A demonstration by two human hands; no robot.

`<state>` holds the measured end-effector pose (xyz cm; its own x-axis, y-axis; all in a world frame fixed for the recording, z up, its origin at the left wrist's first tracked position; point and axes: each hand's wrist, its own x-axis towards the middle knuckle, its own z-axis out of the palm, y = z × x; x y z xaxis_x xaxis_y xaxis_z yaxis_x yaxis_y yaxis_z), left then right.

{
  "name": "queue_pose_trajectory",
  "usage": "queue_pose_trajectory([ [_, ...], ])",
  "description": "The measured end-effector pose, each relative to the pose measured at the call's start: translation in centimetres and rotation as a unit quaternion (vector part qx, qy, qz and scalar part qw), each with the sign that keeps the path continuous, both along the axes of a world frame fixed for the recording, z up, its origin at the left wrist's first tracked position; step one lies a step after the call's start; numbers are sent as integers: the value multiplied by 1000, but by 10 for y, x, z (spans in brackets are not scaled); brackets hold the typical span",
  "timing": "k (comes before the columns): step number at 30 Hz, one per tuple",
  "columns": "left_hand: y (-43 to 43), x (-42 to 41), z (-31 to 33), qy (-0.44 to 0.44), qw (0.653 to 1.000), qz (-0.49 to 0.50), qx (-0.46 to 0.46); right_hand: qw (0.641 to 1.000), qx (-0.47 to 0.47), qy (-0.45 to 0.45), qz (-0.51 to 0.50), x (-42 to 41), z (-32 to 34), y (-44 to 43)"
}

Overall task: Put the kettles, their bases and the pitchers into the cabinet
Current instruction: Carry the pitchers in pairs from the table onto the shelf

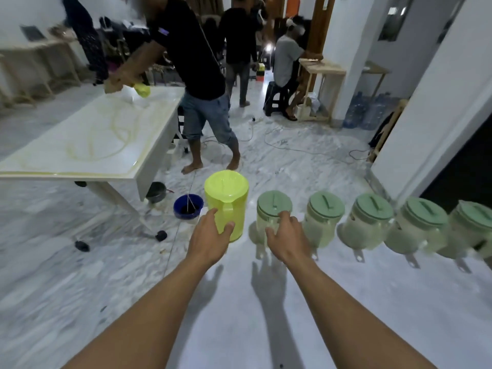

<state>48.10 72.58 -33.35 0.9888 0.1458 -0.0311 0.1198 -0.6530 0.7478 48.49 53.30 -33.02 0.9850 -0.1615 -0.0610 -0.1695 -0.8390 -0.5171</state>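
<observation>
Handles face you at centre frame, so your left hand (pixel 210 235) grips the yellow pitcher (pixel 226 193), your right hand (pixel 288 237) the adjacent green kettle (pixel 274 203).

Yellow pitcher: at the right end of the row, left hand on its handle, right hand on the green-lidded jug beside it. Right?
Wrong end. Head view shows the yellow pitcher at the left end of the row; left hand on its handle, right hand on the green-lidded jug beside it.
</observation>
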Motion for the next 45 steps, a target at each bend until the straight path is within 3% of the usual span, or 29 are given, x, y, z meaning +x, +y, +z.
queue_pose_trajectory([
  [6, -14, 30, -37, 12, 987, 101, -123, 984, 132, 31, -113, 21, -53, 6],
  [13, -24, 53, -50, 2, 979, 109, -173, 932, 326, 5, -159, 36, -83, 15],
  [20, -38, 72, -55, -48, 955, 179, -231, 899, 376, -67, -213, 45, -106, 28],
  [31, -33, 76, -53, -92, 949, 207, -217, 885, 390, -106, -232, 58, -111, 27],
  [45, 0, 44, 57, -140, 952, 141, -232, 881, 383, -182, -211, 28, 4, 33],
])
